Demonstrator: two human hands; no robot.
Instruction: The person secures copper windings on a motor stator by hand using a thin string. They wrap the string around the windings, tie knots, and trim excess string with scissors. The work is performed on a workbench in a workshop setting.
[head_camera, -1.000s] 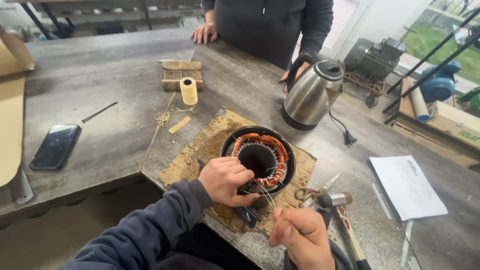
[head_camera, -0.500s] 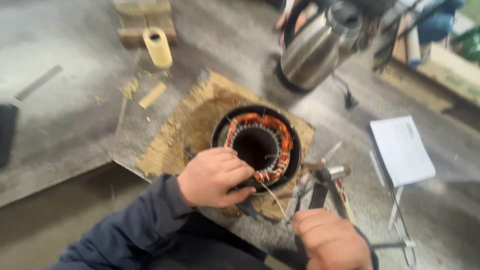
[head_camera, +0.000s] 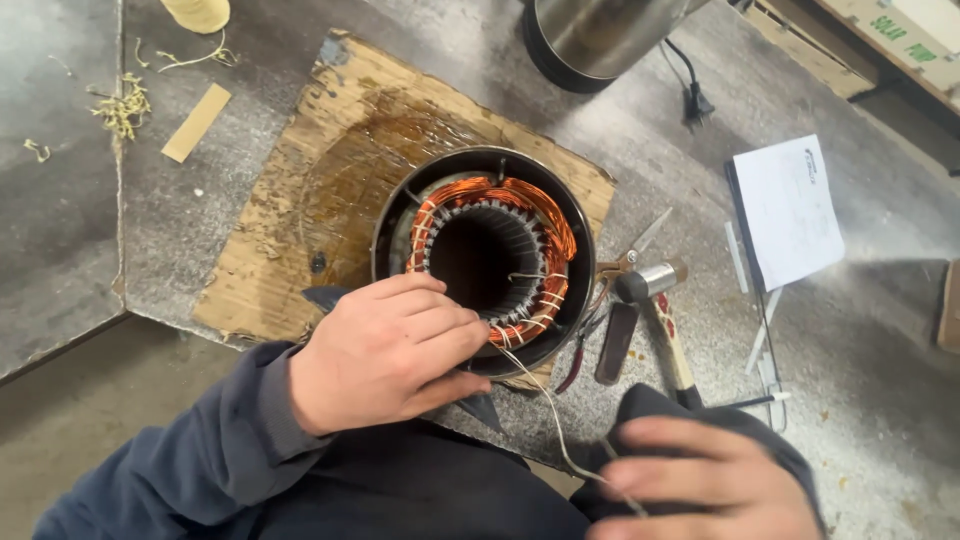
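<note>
Since half a second ago the view has tipped further down and drawn in: the round black-cased motor stator with copper windings now fills the middle of the picture, and the steel electric kettle is cut off at the top edge. That stator stands on end, bore upward, on a stained, ragged piece of brown cardboard, which seems there to spare the grey stone tabletop from the varnish or oil marking the sheet. The left hand rests on the near rim of the casing, fingers curled together and pressed on the winding, apparently both steadying the stator and holding down the coil end where the thin pale lacing cord leaves it. That cord runs taut from the windings toward the right hand, which is blurred at the bottom edge; its fingers look closed together about the cord's end, though the exact grip cannot be told. Just right of the stator lie red-handled pliers and a small steel-headed hammer with a wooden handle, near enough for the right hand to reach. Farther right lies a white paper sheet. Cord scraps and a tan paper strip lie at upper left.
</note>
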